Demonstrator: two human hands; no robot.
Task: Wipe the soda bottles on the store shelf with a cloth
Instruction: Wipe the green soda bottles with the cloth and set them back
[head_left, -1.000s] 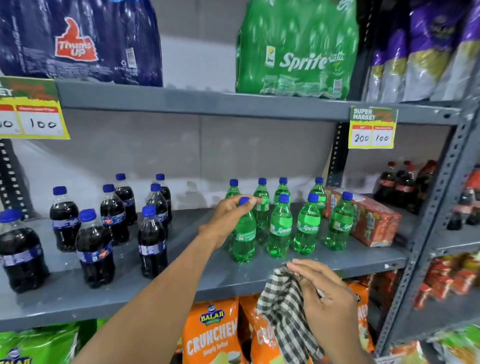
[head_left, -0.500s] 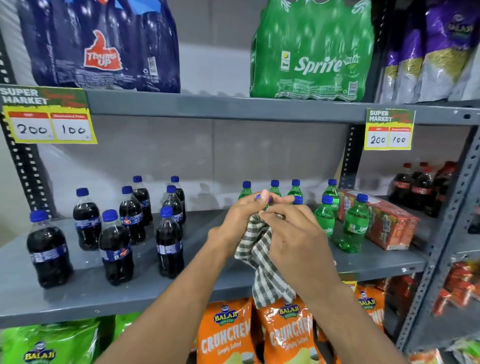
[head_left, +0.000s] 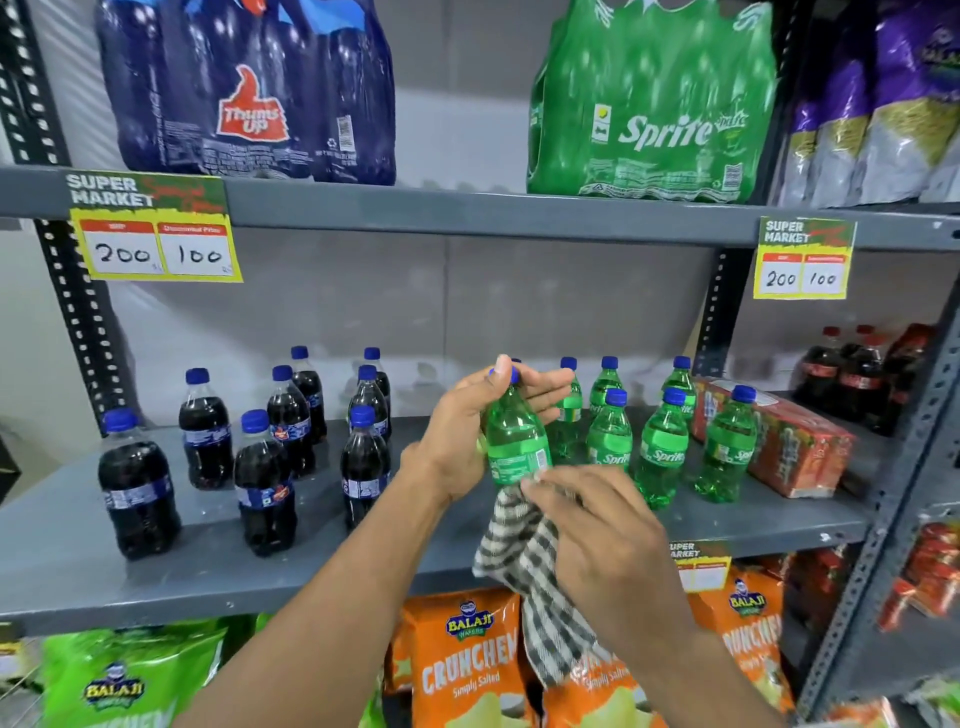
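My left hand (head_left: 462, 431) grips a green Sprite bottle (head_left: 514, 441) by its neck and blue cap, holding it lifted in front of the grey middle shelf (head_left: 208, 561). Around the bottle's base my right hand (head_left: 597, 530) presses a black-and-white checked cloth (head_left: 530, 566), whose loose end hangs down. Several more green Sprite bottles (head_left: 662, 447) stand on the shelf just behind and to the right. To the left stand several dark cola bottles (head_left: 265, 483) with blue caps.
A red shrink-wrapped pack (head_left: 779, 441) lies on the shelf's right end. Thums Up (head_left: 249, 88) and Sprite (head_left: 654, 104) multipacks sit on the upper shelf. Orange crisp bags (head_left: 467, 665) fill the shelf below. A metal upright (head_left: 898, 519) divides off red-capped cola bottles (head_left: 852, 379).
The Sprite bottle has been lifted off the shelf by my left hand. The cloth in my right hand has slid from the bottle's top down to its base.
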